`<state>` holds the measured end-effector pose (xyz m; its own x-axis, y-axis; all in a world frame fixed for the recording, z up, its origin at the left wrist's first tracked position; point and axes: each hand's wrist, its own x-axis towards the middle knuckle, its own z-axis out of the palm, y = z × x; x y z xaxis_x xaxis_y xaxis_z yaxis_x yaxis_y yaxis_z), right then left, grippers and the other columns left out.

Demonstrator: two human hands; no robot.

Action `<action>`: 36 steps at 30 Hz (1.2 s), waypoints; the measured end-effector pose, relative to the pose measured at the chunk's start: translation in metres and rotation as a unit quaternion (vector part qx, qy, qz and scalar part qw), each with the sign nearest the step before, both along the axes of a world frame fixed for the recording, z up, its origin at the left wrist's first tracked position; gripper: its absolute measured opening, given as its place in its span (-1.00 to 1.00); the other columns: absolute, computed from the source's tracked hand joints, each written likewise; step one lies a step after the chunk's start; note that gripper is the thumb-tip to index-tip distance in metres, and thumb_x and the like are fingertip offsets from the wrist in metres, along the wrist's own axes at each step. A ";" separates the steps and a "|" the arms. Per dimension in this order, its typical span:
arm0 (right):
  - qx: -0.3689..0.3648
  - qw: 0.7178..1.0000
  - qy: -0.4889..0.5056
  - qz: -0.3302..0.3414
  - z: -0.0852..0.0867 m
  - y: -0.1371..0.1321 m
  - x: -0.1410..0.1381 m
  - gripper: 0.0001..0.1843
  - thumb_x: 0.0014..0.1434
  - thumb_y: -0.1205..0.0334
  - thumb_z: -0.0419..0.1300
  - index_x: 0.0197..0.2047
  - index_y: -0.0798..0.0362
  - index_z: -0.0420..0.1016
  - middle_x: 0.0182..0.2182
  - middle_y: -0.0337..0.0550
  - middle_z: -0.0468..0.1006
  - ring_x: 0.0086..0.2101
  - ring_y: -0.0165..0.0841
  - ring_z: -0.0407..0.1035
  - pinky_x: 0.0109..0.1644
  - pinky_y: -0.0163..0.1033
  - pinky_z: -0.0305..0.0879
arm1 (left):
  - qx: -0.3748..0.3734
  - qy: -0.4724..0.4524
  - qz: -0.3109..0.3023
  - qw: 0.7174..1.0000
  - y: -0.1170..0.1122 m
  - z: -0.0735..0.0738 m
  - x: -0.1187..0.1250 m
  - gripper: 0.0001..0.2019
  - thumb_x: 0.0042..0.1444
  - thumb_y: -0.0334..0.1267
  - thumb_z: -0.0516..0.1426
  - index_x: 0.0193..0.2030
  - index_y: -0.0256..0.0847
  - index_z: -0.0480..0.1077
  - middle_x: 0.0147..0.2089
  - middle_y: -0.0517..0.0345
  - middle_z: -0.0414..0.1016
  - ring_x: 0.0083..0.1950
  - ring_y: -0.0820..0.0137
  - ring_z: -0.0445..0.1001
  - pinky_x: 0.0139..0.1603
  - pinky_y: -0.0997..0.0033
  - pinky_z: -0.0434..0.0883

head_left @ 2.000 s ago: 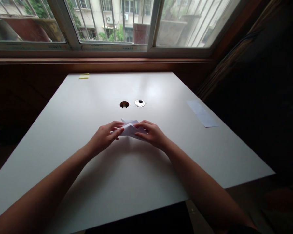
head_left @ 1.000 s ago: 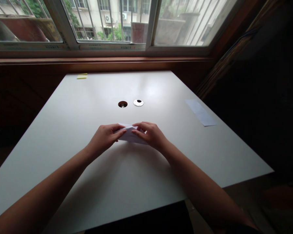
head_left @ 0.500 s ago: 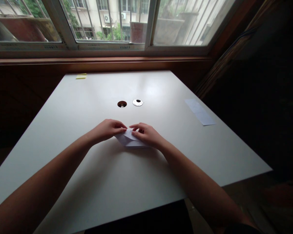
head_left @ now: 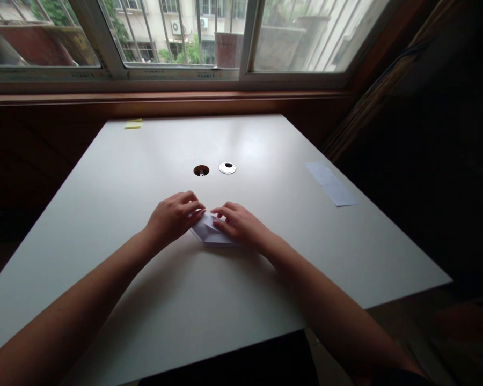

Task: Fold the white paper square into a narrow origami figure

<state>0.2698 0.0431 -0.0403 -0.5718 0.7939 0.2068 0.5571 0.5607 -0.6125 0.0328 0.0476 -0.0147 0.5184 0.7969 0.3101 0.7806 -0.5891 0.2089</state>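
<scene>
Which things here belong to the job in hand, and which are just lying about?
In the job:
folded white paper
left hand and right hand, both touching it
white table beneath

Seemingly just lying about:
yellow slip, near far-left corner
round cover, beside the hole
flat paper strip, right side

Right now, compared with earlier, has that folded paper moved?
Yes: the folded paper has shifted away from the round hole, toward the near table edge.

My white paper (head_left: 211, 232) is folded in layers, a slanted flap uppermost, nearer me than the cable hole (head_left: 201, 170).
</scene>
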 end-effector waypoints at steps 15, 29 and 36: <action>-0.154 0.984 0.072 0.046 0.003 -0.002 -0.005 -0.47 0.17 0.16 0.30 0.21 -0.01 0.39 -0.05 -0.05 0.56 -0.24 -0.36 0.43 -0.07 -0.18 0.38 | -0.009 -0.243 0.099 0.965 -0.007 -0.029 -0.004 -0.34 0.20 0.01 0.18 0.34 -0.09 0.03 0.05 0.00 0.34 -0.25 0.41 0.40 -0.22 0.37 0.46; -0.130 0.989 0.068 0.025 0.003 -0.002 -0.011 -0.84 0.10 0.33 0.30 -0.20 0.04 0.57 -0.27 -0.19 0.54 -0.31 -0.41 0.37 -0.16 -0.29 0.28 | -0.223 -0.172 0.053 0.958 -0.029 -0.022 -0.026 -0.74 0.17 0.00 0.19 -0.22 -0.14 0.51 -0.18 0.12 0.46 -0.29 0.40 0.47 -0.23 0.39 0.40; -0.143 0.982 0.123 0.019 -0.002 0.004 -0.009 -0.76 0.24 0.04 0.21 -0.23 0.02 0.57 -0.30 -0.20 0.47 -0.31 -0.40 0.36 -0.18 -0.32 0.26 | -0.209 -0.196 0.016 0.958 -0.021 -0.024 -0.017 -0.75 0.27 -0.09 0.08 -0.22 -0.15 0.52 -0.22 0.11 0.50 -0.21 0.36 0.47 -0.19 0.42 0.38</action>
<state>0.2612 0.0473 -0.0425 -0.5631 0.8184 0.1149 0.3537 0.3644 -0.8615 0.0158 0.0266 -0.0389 0.4009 0.9074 0.1259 0.6102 -0.3670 0.7021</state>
